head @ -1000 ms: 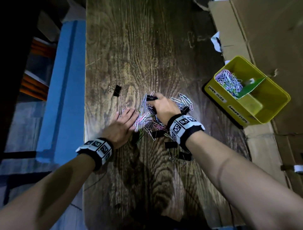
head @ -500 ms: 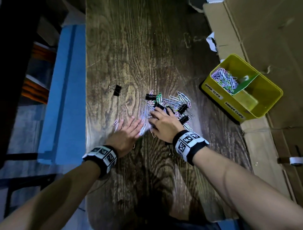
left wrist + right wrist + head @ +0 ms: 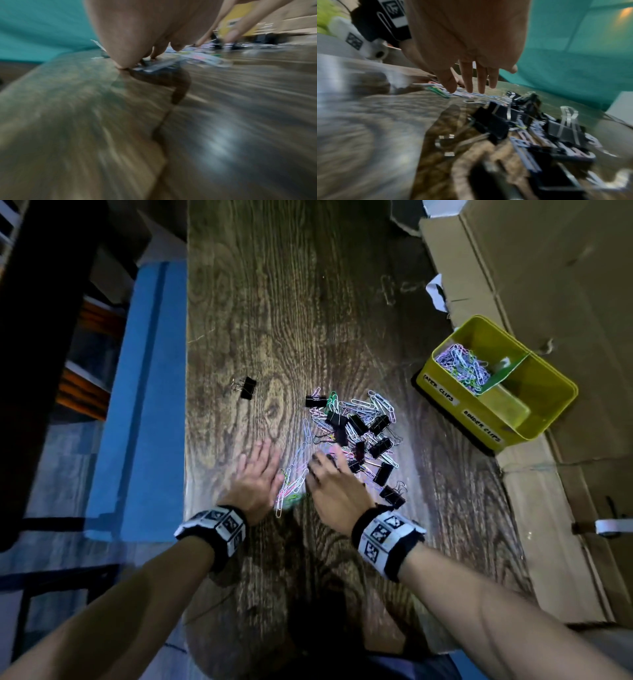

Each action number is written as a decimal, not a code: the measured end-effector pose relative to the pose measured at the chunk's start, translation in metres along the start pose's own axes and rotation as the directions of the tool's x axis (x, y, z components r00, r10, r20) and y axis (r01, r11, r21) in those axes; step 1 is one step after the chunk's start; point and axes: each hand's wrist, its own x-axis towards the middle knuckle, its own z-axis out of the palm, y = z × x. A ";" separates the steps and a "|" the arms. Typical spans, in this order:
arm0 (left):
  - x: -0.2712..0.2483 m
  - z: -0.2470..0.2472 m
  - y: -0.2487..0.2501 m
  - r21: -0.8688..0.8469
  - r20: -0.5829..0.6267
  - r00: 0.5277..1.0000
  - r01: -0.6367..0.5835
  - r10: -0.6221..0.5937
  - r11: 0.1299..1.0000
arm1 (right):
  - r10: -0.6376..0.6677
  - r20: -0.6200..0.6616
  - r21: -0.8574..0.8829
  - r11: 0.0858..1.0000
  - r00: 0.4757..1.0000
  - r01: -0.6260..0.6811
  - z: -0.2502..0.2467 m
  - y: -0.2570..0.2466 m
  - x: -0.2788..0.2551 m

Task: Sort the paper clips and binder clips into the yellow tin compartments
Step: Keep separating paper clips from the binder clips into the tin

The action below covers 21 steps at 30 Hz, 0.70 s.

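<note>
Both hands flat, fingers straight: left hand (image 3: 258,479) and right hand (image 3: 334,486) rake paper clips (image 3: 294,477) from the binder clips (image 3: 359,433). Sweep gently, then scoop toward the yellow tin (image 3: 534,426).

My way to the yellow tin (image 3: 442,385) at right crosses the clip pile (image 3: 356,429); upper table (image 3: 291,285) lies open.

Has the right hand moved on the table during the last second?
Yes. The right hand has pulled back toward the person, from the far edge of the clip pile to its near edge.
</note>
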 end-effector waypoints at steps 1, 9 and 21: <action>-0.007 0.006 0.005 -0.032 0.022 0.999 -0.029 0.029 0.999 | -0.029 -0.002 0.009 1.000 1.000 0.029 0.005 -0.008 -0.002; -0.036 -0.005 0.001 -0.234 -0.203 0.979 -0.068 0.020 0.970 | 0.006 -0.165 0.317 0.947 0.986 0.047 0.002 -0.020 0.003; -0.042 0.000 0.027 -0.256 0.023 0.996 0.086 -0.082 0.963 | -0.006 0.088 0.314 0.949 0.996 -0.022 -0.008 -0.032 0.006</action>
